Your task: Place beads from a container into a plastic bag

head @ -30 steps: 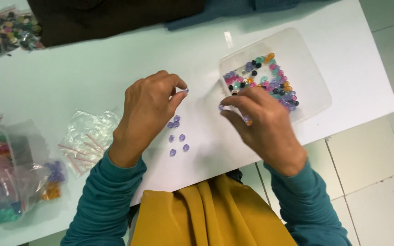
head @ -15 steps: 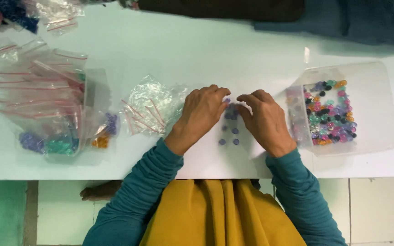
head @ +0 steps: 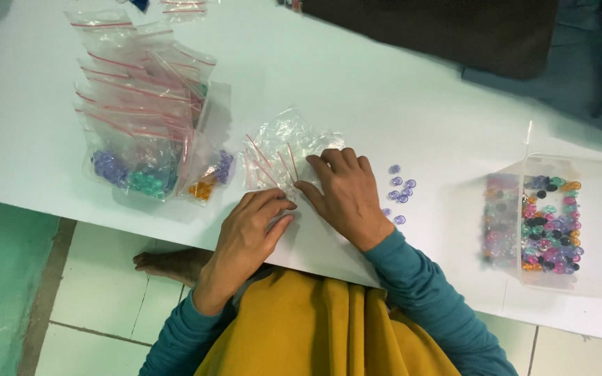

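Both hands met at the centre of the frame, over a loose heap of small clear zip bags with red seal strips [head: 283, 157] lying on the white desk [head: 398, 90]. The left hand [head: 252, 233] entered from the lower centre, palm down, wrist bent, its fingers [head: 276, 207] curled toward the near edge of the heap. The right hand [head: 346, 195] lay flat beside it, fingers [head: 329, 161] spread onto the plastic; thumb and left fingertips almost touched. Whether either hand pinched a bag could not be told. Teal sleeves covered both forearms.

Just right of the right hand, a small cluster of purple beads [head: 398, 191] lay loose on the desk. Further right stood a clear plastic tray [head: 593, 278] holding mixed coloured beads [head: 548, 223]. In the upper left of the frame lay a stack of filled zip bags [head: 141, 118], some showing purple, green and orange beads.
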